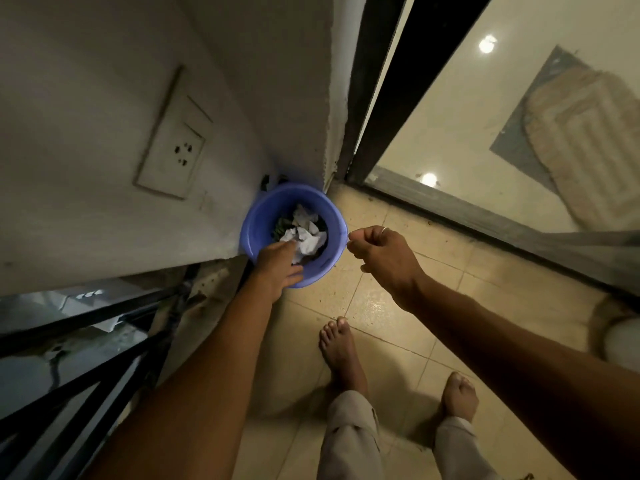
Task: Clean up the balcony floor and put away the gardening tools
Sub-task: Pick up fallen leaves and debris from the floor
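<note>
A blue plastic bucket (325, 216) stands on the tiled balcony floor in the corner by the wall. Inside it lie crumpled white paper (308, 233) and some dark green leaves (282, 227). My left hand (278, 268) reaches over the bucket's near rim, its fingers down among the paper; whether it grips any I cannot tell. My right hand (379, 254) hovers just right of the bucket with fingers curled, thumb and forefinger pinched by the rim; a thin handle may be there, too faint to tell.
A wall with a switch and socket plate (173, 140) rises on the left. Black railing bars (79, 358) run at lower left. A sliding glass door and its dark frame (367, 98) stand at right. My bare feet (341, 355) are on the yellowish tiles (381, 320).
</note>
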A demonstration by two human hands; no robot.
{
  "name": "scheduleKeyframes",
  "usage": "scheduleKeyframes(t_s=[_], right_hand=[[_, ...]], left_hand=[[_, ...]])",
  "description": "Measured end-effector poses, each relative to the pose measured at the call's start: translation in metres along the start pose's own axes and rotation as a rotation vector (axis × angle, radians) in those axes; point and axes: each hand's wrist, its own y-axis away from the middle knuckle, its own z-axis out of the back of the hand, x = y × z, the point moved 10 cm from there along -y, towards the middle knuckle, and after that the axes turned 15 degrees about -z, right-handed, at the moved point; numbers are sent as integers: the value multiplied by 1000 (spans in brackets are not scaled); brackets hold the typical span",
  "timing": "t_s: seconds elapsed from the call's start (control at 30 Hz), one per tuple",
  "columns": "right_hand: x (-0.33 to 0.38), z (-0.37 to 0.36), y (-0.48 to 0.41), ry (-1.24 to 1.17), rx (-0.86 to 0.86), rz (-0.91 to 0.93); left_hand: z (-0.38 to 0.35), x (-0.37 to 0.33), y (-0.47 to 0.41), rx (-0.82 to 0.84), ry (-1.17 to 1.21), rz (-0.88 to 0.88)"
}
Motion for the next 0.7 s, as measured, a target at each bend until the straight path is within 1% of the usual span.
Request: scheduleKeyframes(t_s=[0.1, 0.27, 0.4, 0.53, 0.63, 0.7], right_hand=[[17, 6, 29, -38, -8, 13], [40, 26, 96, -100, -37, 47], [50, 57, 163, -144, -61, 101], [26, 109, 233, -255, -113, 109], [-14, 160, 288, -370, -169, 87], [-45, 194, 324, -435, -207, 73]], left_hand=[[0, -21, 39, 59, -86, -63], [-5, -62, 112, 119, -154, -114], [-22, -102, 181, 161, -204, -221], [-55, -123, 253, 225, -257, -307], [-91, -128, 314, 269, -311, -364], [-119, -122, 359, 329, -345, -397]])
